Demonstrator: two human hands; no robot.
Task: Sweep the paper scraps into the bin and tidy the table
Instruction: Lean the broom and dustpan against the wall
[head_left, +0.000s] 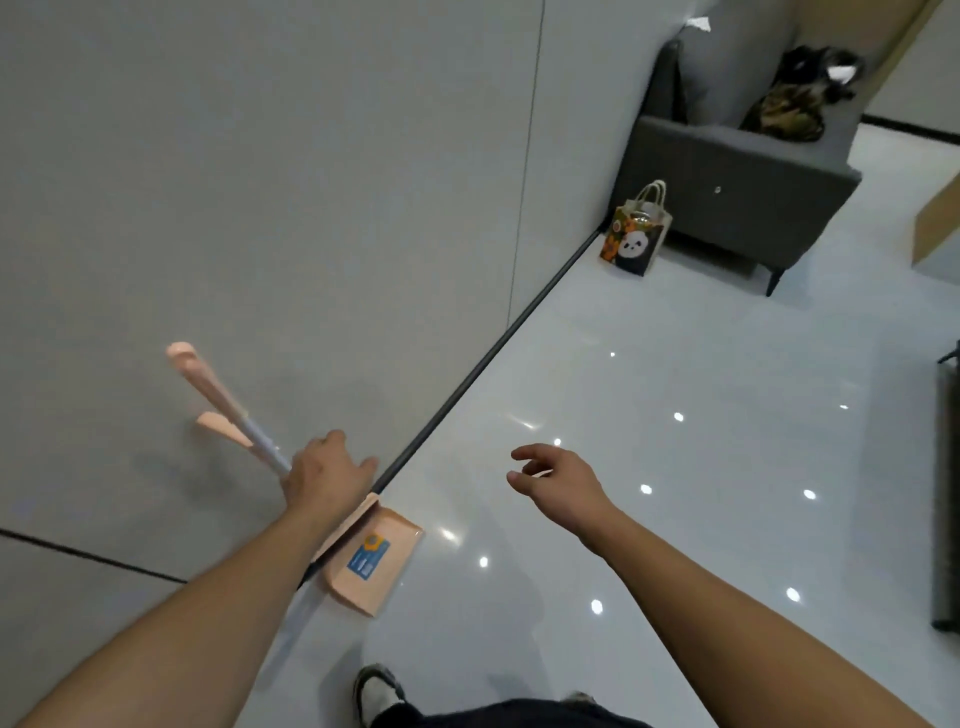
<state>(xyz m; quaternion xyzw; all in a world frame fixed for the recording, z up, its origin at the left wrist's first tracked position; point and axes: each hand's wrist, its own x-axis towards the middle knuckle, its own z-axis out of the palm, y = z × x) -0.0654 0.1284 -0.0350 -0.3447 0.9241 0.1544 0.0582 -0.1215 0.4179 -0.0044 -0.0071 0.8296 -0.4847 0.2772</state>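
A pink dustpan (384, 556) with a blue label stands on the glossy floor against the grey wall. Two long pale handles with pink ends (208, 384) rise from it and lean on the wall; they look blurred. My left hand (324, 473) is wrapped over the broom handle near its middle, with the thumb sticking out to the right and the fingers hidden behind the pole. My right hand (558, 486) hovers over the floor to the right, fingers loosely spread and holding nothing. No paper scraps, bin or table are in view.
A grey sofa (727, 182) with dark items on it stands at the back right, and a panda-print paper bag (636, 234) sits beside it at the wall. A dark object (945, 493) lines the right edge. My shoe (376, 691) is at the bottom.
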